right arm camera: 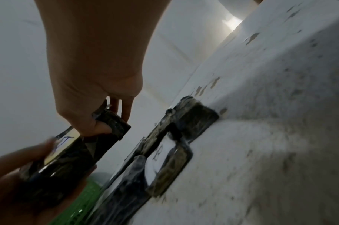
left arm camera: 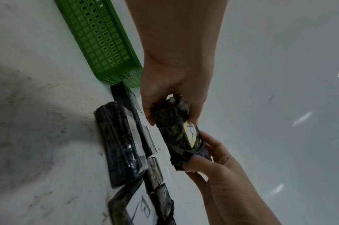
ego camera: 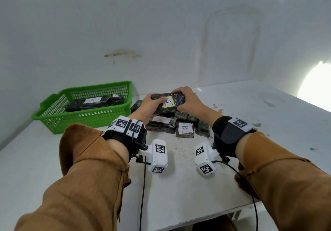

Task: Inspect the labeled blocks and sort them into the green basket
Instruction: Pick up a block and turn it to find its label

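Showing a yellow label with a blue "A", a dark wrapped block [ego camera: 168, 102] is held above the pile [ego camera: 172, 123] by the left hand [ego camera: 151, 105] and right hand [ego camera: 188, 99], fingers curled round its ends. At near right, a block [ego camera: 185, 130] is marked "B". At far left, the green basket [ego camera: 86, 117] holds two labelled blocks [ego camera: 95, 102].

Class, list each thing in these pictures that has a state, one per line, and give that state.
Block labelled A: lifted above the pile, held at both ends.
Left hand: gripping its left end.
Right hand: gripping its right end.
Green basket: holding blocks.
Block labelled B: lying on the table.
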### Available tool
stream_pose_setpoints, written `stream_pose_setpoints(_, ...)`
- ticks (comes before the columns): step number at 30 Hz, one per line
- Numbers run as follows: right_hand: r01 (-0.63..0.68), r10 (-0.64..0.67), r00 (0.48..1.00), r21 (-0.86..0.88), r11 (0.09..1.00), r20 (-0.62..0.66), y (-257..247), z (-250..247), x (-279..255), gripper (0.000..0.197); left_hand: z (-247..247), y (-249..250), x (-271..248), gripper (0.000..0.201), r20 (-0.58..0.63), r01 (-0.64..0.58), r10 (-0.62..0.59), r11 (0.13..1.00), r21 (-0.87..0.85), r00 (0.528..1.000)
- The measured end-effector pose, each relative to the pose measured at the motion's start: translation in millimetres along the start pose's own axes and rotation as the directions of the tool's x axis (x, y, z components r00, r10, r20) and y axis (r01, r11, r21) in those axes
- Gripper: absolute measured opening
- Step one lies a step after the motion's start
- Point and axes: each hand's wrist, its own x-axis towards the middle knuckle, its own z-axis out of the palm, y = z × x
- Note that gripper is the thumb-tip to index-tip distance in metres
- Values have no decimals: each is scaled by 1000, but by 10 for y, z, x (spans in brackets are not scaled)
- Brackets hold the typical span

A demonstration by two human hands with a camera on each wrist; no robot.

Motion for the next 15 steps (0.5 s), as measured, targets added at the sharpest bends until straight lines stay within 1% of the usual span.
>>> stream_pose_setpoints(2,-1,0,1000,95,995,10,-71,65,-2,61,-76,-37,22,45,-12,-23,22,999,-37,1000)
stream_pose_setpoints(4,-66,68,998,261,963,1,-120,120,9,64,-145,-20,-20,40,-6,-42,42,989,-139,999)
stream_pose_setpoints(7,-203,219,976,473,857,22,-205,191,20,57,-226,47,-97,35,44,-55,68,968,-245,997)
stream_pose_setpoints(9,-267,278,958,591,761,74,-259,218,11,48,-268,82,-134,35,74,-64,83,970,-234,994)
stream_pose_setpoints(11,-279,294,951,663,695,92,-301,249,-7,37,-297,112,-182,34,86,-76,96,975,-207,992)
stream_pose_setpoints(15,-226,298,955,695,682,19,-357,354,-33,27,-356,125,-250,32,77,-85,102,978,-191,992)
